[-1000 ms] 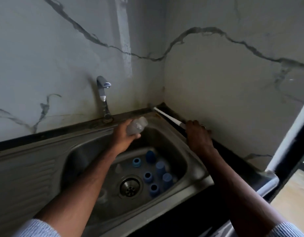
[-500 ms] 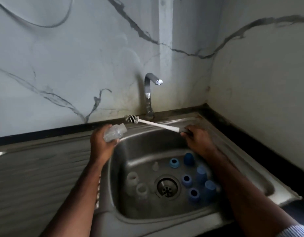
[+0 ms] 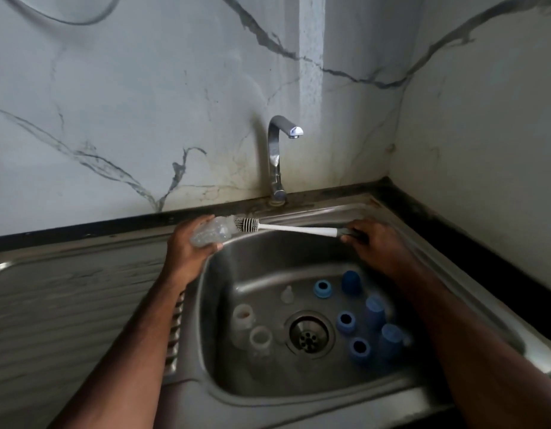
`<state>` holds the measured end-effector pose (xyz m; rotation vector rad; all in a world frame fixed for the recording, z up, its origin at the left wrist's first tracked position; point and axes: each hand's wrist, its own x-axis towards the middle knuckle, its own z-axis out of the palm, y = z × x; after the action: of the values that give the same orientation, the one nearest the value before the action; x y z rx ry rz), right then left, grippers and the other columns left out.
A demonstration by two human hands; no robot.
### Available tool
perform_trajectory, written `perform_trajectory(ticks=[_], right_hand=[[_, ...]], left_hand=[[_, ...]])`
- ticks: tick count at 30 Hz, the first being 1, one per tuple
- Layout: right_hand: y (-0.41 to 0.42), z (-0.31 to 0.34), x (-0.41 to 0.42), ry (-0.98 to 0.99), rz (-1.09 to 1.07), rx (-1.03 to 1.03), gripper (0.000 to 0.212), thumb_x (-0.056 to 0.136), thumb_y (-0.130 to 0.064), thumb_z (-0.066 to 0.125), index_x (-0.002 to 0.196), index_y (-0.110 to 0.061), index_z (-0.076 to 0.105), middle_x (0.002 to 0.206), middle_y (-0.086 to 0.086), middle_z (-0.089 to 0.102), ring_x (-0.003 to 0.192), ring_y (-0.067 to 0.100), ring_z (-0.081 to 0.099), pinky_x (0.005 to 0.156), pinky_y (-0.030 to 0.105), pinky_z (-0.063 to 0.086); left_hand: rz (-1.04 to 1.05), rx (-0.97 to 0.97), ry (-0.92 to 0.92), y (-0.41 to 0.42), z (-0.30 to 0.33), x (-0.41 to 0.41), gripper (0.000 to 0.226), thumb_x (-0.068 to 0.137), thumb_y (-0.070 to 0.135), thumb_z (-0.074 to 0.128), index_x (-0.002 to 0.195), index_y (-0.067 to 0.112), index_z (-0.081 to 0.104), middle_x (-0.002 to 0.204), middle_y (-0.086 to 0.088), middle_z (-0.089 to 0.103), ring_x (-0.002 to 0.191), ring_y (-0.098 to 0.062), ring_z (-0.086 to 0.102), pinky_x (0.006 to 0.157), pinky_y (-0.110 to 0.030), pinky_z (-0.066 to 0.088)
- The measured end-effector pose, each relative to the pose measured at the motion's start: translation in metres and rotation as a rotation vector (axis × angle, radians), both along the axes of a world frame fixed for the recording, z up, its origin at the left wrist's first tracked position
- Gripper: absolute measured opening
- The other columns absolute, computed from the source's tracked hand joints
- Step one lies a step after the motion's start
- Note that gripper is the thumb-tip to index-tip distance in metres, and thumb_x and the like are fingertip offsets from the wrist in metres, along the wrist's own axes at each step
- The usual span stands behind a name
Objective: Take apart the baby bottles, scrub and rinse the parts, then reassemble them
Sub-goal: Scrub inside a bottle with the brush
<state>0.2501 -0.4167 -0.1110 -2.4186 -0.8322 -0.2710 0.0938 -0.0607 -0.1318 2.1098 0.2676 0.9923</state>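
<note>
1. The brush head has come down since a moment ago: it was up above the bottle's mouth, apart from it, and now its bristles sit right at the mouth of the bottle [image 3: 212, 233].
2. The left hand [image 3: 190, 250] holds the clear bottle lying on its side, fingers curled round its body, over the back left rim of the sink [image 3: 453, 274].
3. The right hand [image 3: 376, 243] grips the grey end of the brush [image 3: 286, 228], fingers wrapped round the handle; the white shaft runs nearly level across the basin to the bottle.
4. Down in the basin, two clear bottles [image 3: 252, 328] stand open-mouthed left of the drain [image 3: 309, 332], and a small clear teat [image 3: 287, 294] stands behind it.
5. Right of the drain are the blue parts: three rings [image 3: 346, 322] with dark holes and three taller caps [image 3: 375, 311], close together.
6. The tap [image 3: 275, 156] rises behind the sink against the marble wall [image 3: 144, 103]; I see no water coming from its spout.
7. The ribbed draining board [image 3: 66, 305] stretches off to the left.
</note>
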Motion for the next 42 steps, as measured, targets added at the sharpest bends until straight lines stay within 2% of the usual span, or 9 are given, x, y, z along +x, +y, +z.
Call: perform_trajectory(ticks=[6, 11, 16, 19, 24, 29, 32, 35, 42], right_hand=[[0.006, 0.008, -0.014, 0.078, 0.086, 0.009, 0.022, 0.092, -0.028, 0.070, 0.113, -0.029, 0.064, 0.106, -0.011, 0.059, 0.098, 0.007, 0.057, 0.088, 0.026, 0.046], [-0.005, 0.008, -0.018, 0.211, 0.111, 0.208, 0.019, 0.092, -0.027, 0.071, 0.109, -0.033, 0.066, 0.107, -0.014, 0.064, 0.099, 0.001, 0.060, 0.085, 0.021, 0.047], [-0.004, 0.008, -0.021, 0.161, 0.018, -0.007, 0.024, 0.099, -0.051, 0.053, 0.114, -0.037, 0.064, 0.103, -0.012, 0.065, 0.092, 0.004, 0.061, 0.078, 0.026, 0.047], [-0.001, 0.009, -0.027, 0.099, 0.045, -0.103, 0.030, 0.098, -0.057, 0.050, 0.115, -0.036, 0.065, 0.100, -0.010, 0.068, 0.088, 0.003, 0.062, 0.078, 0.029, 0.051], [-0.001, 0.009, -0.022, 0.149, 0.109, 0.055, 0.021, 0.089, -0.040, 0.073, 0.108, -0.040, 0.064, 0.105, -0.016, 0.063, 0.097, 0.000, 0.059, 0.084, 0.028, 0.050], [0.009, 0.003, -0.019, 0.048, 0.047, 0.060, 0.022, 0.095, -0.039, 0.065, 0.116, -0.037, 0.060, 0.104, -0.020, 0.057, 0.094, -0.004, 0.054, 0.075, 0.015, 0.039], [0.015, -0.002, -0.022, 0.203, 0.155, -0.023, 0.017, 0.098, -0.039, 0.060, 0.111, -0.029, 0.066, 0.095, -0.009, 0.066, 0.085, 0.001, 0.061, 0.073, 0.022, 0.045], [0.020, 0.003, -0.018, 0.238, 0.214, -0.015, 0.023, 0.100, -0.036, 0.057, 0.119, -0.027, 0.067, 0.108, -0.006, 0.069, 0.096, 0.003, 0.063, 0.086, 0.025, 0.051], [0.027, 0.003, -0.004, 0.054, 0.221, 0.022, 0.023, 0.096, -0.029, 0.065, 0.119, -0.024, 0.064, 0.108, -0.005, 0.064, 0.099, 0.013, 0.061, 0.091, 0.037, 0.051]], left_hand=[[-0.381, -0.016, 0.189, -0.029, 0.007, 0.008, 0.071, 0.057, -0.003, 0.091, 0.114, 0.033, 0.067, 0.118, 0.004, 0.065, 0.108, 0.002, 0.060, 0.093, -0.017, 0.046], [-0.407, -0.480, 0.179, -0.033, 0.012, 0.007, 0.050, 0.067, 0.015, 0.086, 0.112, 0.020, 0.065, 0.104, -0.005, 0.071, 0.081, -0.018, 0.068, 0.050, -0.033, 0.054], [-0.393, -0.525, 0.149, -0.049, 0.022, 0.006, 0.026, 0.088, 0.046, 0.060, 0.098, 0.022, 0.063, 0.093, -0.008, 0.064, 0.059, -0.019, 0.060, 0.038, -0.022, 0.037], [-0.264, -0.494, 0.160, -0.044, 0.020, 0.005, 0.016, 0.097, 0.044, 0.057, 0.096, 0.029, 0.063, 0.092, -0.005, 0.063, 0.053, -0.014, 0.052, 0.040, -0.020, 0.036], [-0.356, -0.580, 0.044, -0.038, 0.013, 0.010, 0.006, 0.094, 0.026, 0.066, 0.100, 0.025, 0.066, 0.091, -0.004, 0.061, 0.056, -0.009, 0.046, 0.040, -0.019, 0.031], [-0.315, -0.651, 0.174, -0.046, 0.015, 0.009, 0.034, 0.097, 0.050, 0.053, 0.098, 0.017, 0.061, 0.083, -0.002, 0.056, 0.050, -0.010, 0.043, 0.039, -0.016, 0.025], [-0.272, -0.615, 0.147, -0.038, 0.014, 0.006, 0.022, 0.095, 0.049, 0.057, 0.093, 0.028, 0.063, 0.088, -0.003, 0.056, 0.053, -0.010, 0.044, 0.038, -0.018, 0.028], [-0.265, -0.654, 0.061, -0.028, 0.012, 0.002, 0.007, 0.097, 0.034, 0.060, 0.098, 0.028, 0.064, 0.095, -0.008, 0.056, 0.054, -0.008, 0.044, 0.039, -0.018, 0.030], [-0.203, -0.685, 0.143, -0.030, 0.014, -0.003, 0.032, 0.100, 0.046, 0.051, 0.094, 0.016, 0.059, 0.070, 0.000, 0.052, 0.047, -0.011, 0.039, 0.037, -0.014, 0.023]])
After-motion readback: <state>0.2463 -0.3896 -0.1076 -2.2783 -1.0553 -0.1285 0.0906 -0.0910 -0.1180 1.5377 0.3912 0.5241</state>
